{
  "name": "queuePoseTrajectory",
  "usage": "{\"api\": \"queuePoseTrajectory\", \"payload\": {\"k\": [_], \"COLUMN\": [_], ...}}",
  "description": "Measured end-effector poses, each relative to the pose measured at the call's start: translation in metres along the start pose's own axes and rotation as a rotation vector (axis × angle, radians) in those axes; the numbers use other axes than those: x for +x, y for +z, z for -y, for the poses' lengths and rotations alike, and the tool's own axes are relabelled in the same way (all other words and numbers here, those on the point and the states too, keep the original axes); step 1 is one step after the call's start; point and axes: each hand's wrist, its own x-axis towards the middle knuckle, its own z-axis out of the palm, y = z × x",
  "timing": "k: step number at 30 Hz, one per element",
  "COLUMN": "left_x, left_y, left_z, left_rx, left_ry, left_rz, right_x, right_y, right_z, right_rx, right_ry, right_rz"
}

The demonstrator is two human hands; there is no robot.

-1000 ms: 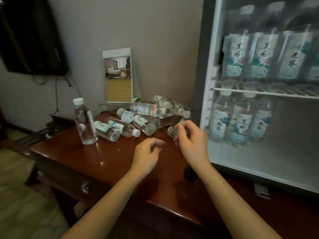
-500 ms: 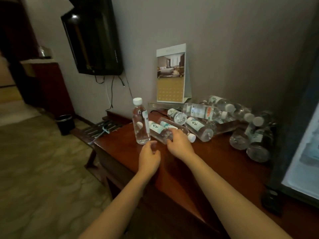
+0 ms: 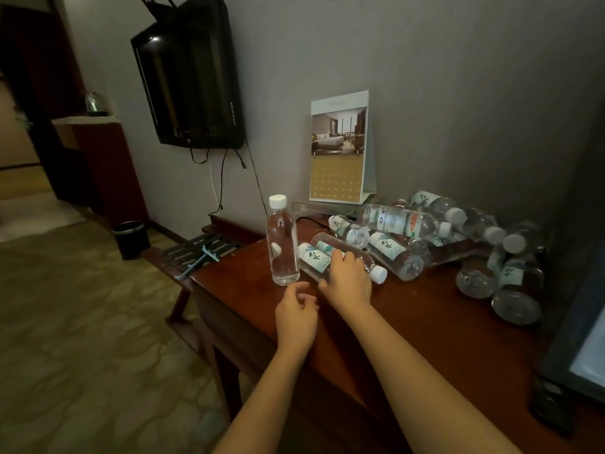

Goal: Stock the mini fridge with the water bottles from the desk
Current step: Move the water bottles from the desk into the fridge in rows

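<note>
1. table (image 3: 435, 326): dark red wood with a glossy top, set against a grey wall. Every loose bottle I logged lay or stood on it.
2. upright bottle (image 3: 283, 244): one, clear, with a white cap, standing near the table's left end.
3. two lying bottles (image 3: 313, 258): on their sides, side by side, just right of the upright bottle. The rear one's white cap pointed right.
4. right hand (image 3: 347, 280): laid over the two lying bottles, fingers curled across their tops and thumb at the near side of the front one. I could not tell which of the pair it actually gripped.
5. left hand (image 3: 296, 317): over the table's front edge, just short of the upright bottle's base, fingers loosely bent and holding nothing.
6. bottle heap (image 3: 406, 224): several labelled bottles lying crosswise by the wall, to the right of the pair.
7. end bottles (image 3: 510, 276): a few more on their sides with their bases toward me, beside the fridge.
8. mini fridge (image 3: 573, 339): at the table's right end. I saw only a dark frame and a pale lit sliver, and its inside was out of my view.
9. calendar stand (image 3: 340, 149): upright at the wall, behind the heap.
10. television (image 3: 193, 77): wall-mounted, screen dark, with cables hanging below it.
11. waste bin (image 3: 131, 239): black, on the carpet at left.
</note>
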Motion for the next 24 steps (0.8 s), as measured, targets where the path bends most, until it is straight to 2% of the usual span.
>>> {"api": "queuePoseTrajectory", "payload": {"k": [4,13,19,24], "left_x": [-0.004,-0.02,-0.054,-0.077], "left_y": [-0.002,0.002,0.031,0.059], "left_z": [-0.005,-0.018,-0.039,-0.06], "left_rx": [0.032,0.305,0.168,-0.126], "left_ry": [0.007,0.047,-0.092,-0.315], "left_rz": [0.039,0.14,0.247,0.36], "right_x": [-0.028,-0.095,-0.135,-0.167], "right_y": [-0.015,-0.058,-0.087,-0.11], "right_z": [-0.012,-0.047,-0.074,-0.1], "right_rx": [0.009,-0.012,0.056,0.156], "right_ry": [0.034,0.132,0.189,0.226], "right_rz": [0.009,0.063,0.087,0.129]}}
